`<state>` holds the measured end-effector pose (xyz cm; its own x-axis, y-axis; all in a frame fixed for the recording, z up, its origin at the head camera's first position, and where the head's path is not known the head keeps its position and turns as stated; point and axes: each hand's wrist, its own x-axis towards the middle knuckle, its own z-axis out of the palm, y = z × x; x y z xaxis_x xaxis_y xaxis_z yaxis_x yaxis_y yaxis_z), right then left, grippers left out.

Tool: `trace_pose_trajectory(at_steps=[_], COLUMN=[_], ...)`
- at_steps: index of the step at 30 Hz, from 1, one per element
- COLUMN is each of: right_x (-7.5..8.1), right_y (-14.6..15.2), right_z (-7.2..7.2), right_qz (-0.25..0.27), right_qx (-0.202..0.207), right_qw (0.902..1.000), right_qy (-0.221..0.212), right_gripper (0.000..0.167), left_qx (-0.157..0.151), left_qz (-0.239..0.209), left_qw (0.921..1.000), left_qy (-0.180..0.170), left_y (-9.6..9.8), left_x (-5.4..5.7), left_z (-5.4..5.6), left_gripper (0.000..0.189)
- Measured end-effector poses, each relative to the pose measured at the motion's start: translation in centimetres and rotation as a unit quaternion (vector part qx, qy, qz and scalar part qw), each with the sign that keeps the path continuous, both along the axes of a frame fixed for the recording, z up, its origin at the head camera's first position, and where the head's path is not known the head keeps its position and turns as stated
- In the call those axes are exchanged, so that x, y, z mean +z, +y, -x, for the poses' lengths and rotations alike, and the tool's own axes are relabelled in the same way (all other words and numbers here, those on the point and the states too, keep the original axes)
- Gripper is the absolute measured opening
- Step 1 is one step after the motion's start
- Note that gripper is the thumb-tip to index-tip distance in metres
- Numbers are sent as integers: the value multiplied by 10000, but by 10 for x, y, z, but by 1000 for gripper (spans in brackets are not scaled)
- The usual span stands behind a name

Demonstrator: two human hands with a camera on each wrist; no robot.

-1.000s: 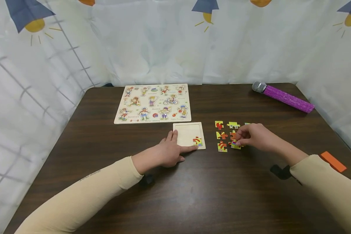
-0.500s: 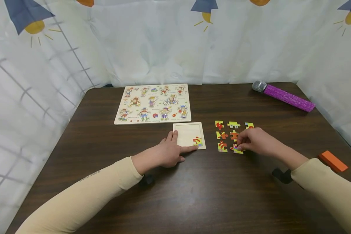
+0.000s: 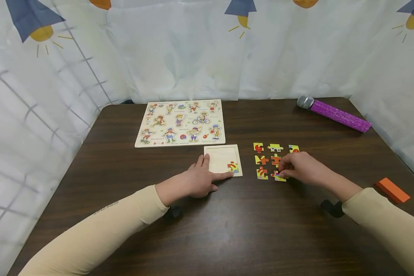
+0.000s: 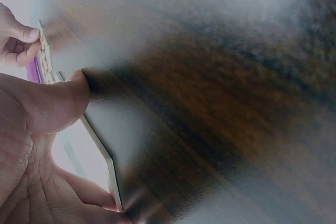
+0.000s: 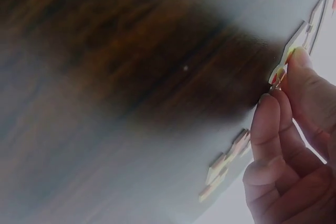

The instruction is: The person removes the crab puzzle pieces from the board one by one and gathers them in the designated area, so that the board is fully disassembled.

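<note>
In the head view a small square wooden puzzle tray (image 3: 222, 155) lies mid-table, with one yellow-and-red jigsaw piece (image 3: 232, 167) in its lower right corner. My left hand (image 3: 198, 180) rests on the tray's near left side, index finger stretched along the near rim to that corner. To the right, several jigsaw pieces (image 3: 261, 173) lie in rows on the table. My right hand (image 3: 301, 167) pinches a jigsaw piece (image 3: 278, 176) in the nearest row between thumb and fingers, partly covering it. The right wrist view shows the fingertips closed at this piece's edge (image 5: 278, 75).
Behind the tray lies a larger wooden board (image 3: 179, 122) with sports figures. A purple microphone (image 3: 339, 115) is at the back right, and an orange block (image 3: 393, 190) lies beside my right sleeve. White curtains (image 3: 193, 50) hang along the far edge of the dark table (image 3: 214, 230).
My right hand has shifted slightly nearer and to the right with the pinched piece, which now lies in line with the nearest row. A back-right piece has come into fuller view. My left hand stays put.
</note>
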<state>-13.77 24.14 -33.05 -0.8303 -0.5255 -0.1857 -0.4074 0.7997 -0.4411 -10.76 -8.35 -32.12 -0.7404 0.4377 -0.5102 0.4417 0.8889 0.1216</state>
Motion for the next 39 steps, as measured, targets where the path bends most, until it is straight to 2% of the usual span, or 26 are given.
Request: trace_pose_trajectory(at_steps=[19,26,29,32,39], right_x=[-2,11,16,16,9], right_y=[1,-4,-14,-30,-77], right_z=[0,1,4,8,17], right_qz=[86,132,274,397,180], right_qx=[53,24,55,282,814], right_qw=[9999,9995,9985,9971,9948], right_qy=[38,294,471,579,579], right_gripper=[10,4,3,6,18], left_qx=[40,44,44,35,34], left_qz=[-15,-16,5,26,-27], left_qw=[10000,10000,10000,10000,10000], left_qy=[-41,-44,-39,-36,-32], left_y=[1,0,0,0,1], left_x=[-1,0,1,1,0], left_z=[-1,-1,-1,-1,-1], left_gripper=[63,62,63,63,62])
